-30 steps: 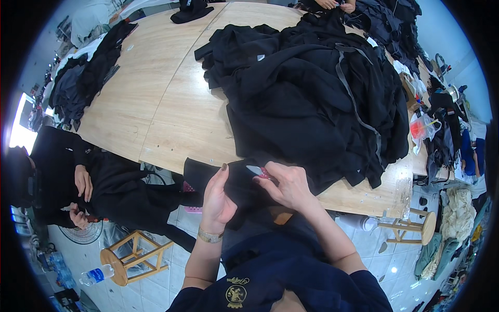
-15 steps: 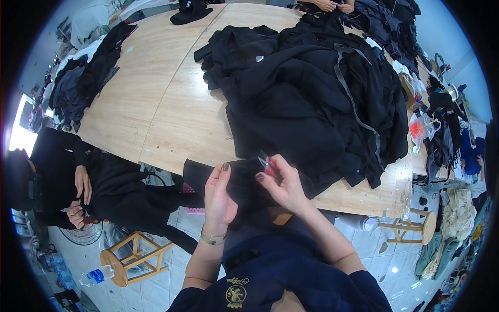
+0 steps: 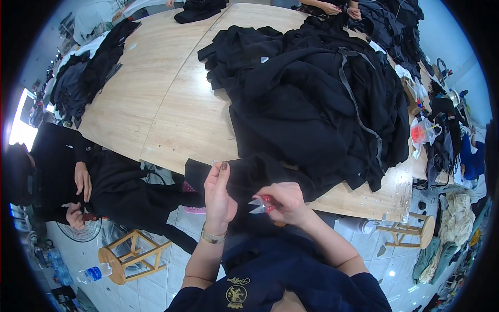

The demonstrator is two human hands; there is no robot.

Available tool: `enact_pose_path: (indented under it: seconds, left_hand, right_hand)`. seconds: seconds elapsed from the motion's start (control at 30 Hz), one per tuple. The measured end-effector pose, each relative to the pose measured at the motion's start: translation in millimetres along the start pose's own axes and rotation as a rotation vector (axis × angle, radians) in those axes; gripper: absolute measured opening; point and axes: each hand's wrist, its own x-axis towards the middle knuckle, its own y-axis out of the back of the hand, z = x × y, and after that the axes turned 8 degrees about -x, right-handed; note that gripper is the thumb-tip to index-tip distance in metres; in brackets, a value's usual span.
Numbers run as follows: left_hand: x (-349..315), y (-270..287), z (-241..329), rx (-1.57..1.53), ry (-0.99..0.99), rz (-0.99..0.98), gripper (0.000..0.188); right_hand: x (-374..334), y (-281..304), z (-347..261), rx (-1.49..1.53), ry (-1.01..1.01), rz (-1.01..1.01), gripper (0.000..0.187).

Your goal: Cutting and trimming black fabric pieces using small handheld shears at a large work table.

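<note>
Red-handled snips [image 3: 268, 207] are clamped in the right hand [image 3: 287, 202], blades parted and pointed toward the left hand [image 3: 221, 203]; skin or the black cloth [image 3: 249, 174] could, it is judged, be nicked if the blades were closed too near, since edges and folds are poorly told apart on dark fabric; the right forearm is slanted in from the lower right; the left hand is held thumb up, fingers curled, before the cloth; whether cloth is pinched there cannot be told; the cloth is hung over the table's [image 3: 171, 125] near edge, beside the clothes pile [image 3: 312, 109].
</note>
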Motion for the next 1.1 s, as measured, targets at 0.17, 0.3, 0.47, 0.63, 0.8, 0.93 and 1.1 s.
enact_pose_path:
  seconds: [0.17,0.3,0.47,0.63,0.8,0.93,1.1]
  left_hand:
    - [7,21,-7,-0.025,0.081,-0.051,0.016]
    - [4,15,-4,-0.042,0.096,-0.038,0.018]
    - [1,8,-2,-0.037,0.090,-0.067,0.017]
    - [-5,2,0,-0.055,0.094,-0.092,0.015]
    - [-5,3,-4,-0.020,0.086,-0.068,0.014]
    - [-7,-3,-4,-0.034,0.089,-0.016,0.011]
    - [-6,0,-6,-0.010,0.067,-0.029,0.011]
  right_hand:
    - [-7,2,10,-0.082,-0.279,0.015,0.029]
    - [-7,3,19,-0.223,-0.309,-0.003,0.031]
    - [-2,1,18,-0.356,-0.229,-0.015,0.035]
    - [2,-2,16,-0.400,-0.205,0.001,0.036]
    - [6,-3,14,-0.359,-0.219,0.019,0.036]
    - [5,-4,16,-0.341,-0.213,0.014,0.035]
    - [3,-3,15,-0.287,-0.258,0.024,0.033]
